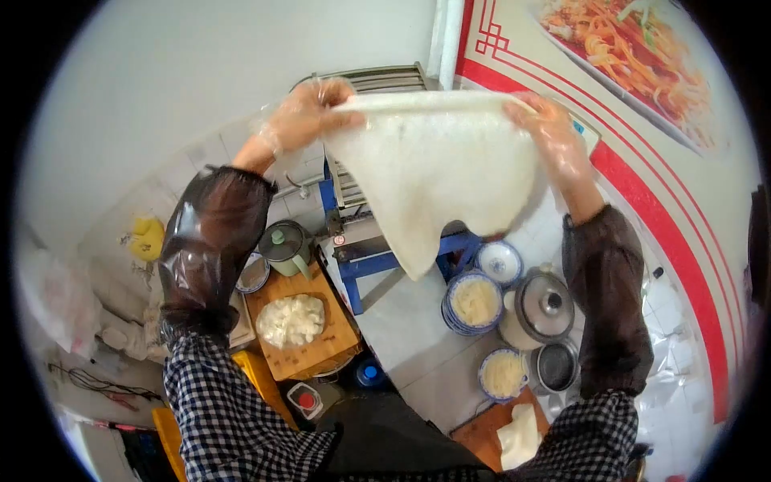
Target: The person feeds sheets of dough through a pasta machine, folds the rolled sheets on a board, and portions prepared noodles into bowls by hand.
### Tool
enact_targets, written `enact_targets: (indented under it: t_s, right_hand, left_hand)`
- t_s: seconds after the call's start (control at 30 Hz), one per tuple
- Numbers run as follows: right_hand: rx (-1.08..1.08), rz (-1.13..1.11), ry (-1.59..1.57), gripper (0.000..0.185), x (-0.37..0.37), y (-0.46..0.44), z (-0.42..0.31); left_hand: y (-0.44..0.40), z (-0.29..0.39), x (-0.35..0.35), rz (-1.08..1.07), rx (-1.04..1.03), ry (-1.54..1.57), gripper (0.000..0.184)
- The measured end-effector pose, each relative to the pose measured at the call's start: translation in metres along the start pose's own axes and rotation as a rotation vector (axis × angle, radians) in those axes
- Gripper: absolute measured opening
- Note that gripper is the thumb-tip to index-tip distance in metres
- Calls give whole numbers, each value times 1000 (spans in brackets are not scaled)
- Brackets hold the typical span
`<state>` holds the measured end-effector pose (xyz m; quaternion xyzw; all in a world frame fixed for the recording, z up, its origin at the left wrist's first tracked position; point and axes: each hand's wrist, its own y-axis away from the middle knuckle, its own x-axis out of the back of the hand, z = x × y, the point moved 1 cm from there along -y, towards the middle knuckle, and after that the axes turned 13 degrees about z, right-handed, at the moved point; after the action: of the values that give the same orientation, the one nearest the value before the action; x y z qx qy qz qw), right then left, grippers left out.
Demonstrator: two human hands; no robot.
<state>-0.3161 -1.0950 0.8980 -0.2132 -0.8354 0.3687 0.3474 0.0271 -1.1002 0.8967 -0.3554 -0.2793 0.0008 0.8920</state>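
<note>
A wide white dough sheet [450, 153] hangs stretched between my two raised hands, its lower edge drooping to a point on the left. Its top edge looks thick, folded or rolled over. My left hand [317, 116], in a clear plastic glove, is closed on the upper left corner. The upper right corner is pinched by my right hand [546, 124], also in clear plastic. Behind the sheet, and partly hidden by it, stands a machine with a blue metal frame [349, 281] and metal slats [385, 80].
Pale dough pieces [291, 321] lie on a wooden board [281, 365] beside a green lidded pot [283, 245]. At right are bowls of pale strands [474, 302] [503, 374], a lidded pot [540, 309] and a folded white sheet [519, 438] on a brown board [482, 438].
</note>
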Motion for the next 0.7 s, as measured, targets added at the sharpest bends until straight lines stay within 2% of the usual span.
enact_targets:
  t_s: [0.07, 0.13, 0.2, 0.23, 0.37, 0.43, 0.47, 0.53, 0.63, 0.7]
  right_hand:
    - [14, 27, -7, 47, -33, -26, 20]
    - [18, 53, -13, 49, -69, -54, 38]
    - [27, 67, 132, 45, -99, -73, 39]
    - [-25, -31, -35, 41, -98, -76, 37]
    - [-155, -29, -175, 38, -130, -81, 35]
    - [-221, -80, -379, 38, -145, -85, 41]
    - [-225, -84, -382, 38, -153, -88, 45]
    - [-151, -1, -160, 37, -165, -94, 54]
    - [-209, -53, -206, 39, -169, -87, 53]
    - [-214, -71, -220, 39, -173, -85, 61]
  left_hand:
    - [-26, -14, -3, 117, 20, -150, 27]
    - [-49, -28, -6, 134, 42, -165, 28]
    - [-66, -49, -9, 154, 60, -173, 29]
    - [-73, -58, -9, 201, 57, -179, 29]
    - [-81, -79, -8, 281, 85, -240, 30]
    - [-79, -80, -8, 292, 99, -286, 31]
    - [-79, -83, -9, 282, 113, -272, 32]
    - [-78, -87, -12, 269, 130, -257, 34]
    - [-71, -89, -20, 237, 120, -257, 34]
    - [-68, -92, -26, 265, 108, -209, 27]
